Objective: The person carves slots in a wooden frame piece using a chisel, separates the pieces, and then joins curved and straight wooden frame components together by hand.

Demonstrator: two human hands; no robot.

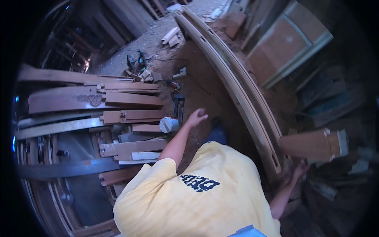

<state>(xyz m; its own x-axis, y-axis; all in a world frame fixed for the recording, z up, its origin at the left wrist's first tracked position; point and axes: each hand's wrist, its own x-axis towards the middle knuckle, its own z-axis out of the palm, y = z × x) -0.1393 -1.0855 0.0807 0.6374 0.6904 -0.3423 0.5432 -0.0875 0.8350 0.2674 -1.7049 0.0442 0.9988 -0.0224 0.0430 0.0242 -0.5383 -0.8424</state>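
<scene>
My left hand point(197, 117) hangs in the air in front of my body, right of a white round container point(169, 125). Its thumb stands apart from the fingers, and nothing shows in it. My right hand point(301, 170) is at the lower right, dim and blurred, just below a thick brown wooden piece point(308, 145). Whether it touches that piece is unclear, and its fingers cannot be made out. Two long pale wooden beams point(233, 85), with slots, run side by side from the top middle down to near my right hand.
Several wooden pieces point(134, 100) are stacked on the left. Tools point(138, 61) and offcuts lie on the dirt floor point(193, 75) ahead. A black tool point(179, 106) lies beyond the white container. A large wooden panel point(278, 45) leans at the upper right.
</scene>
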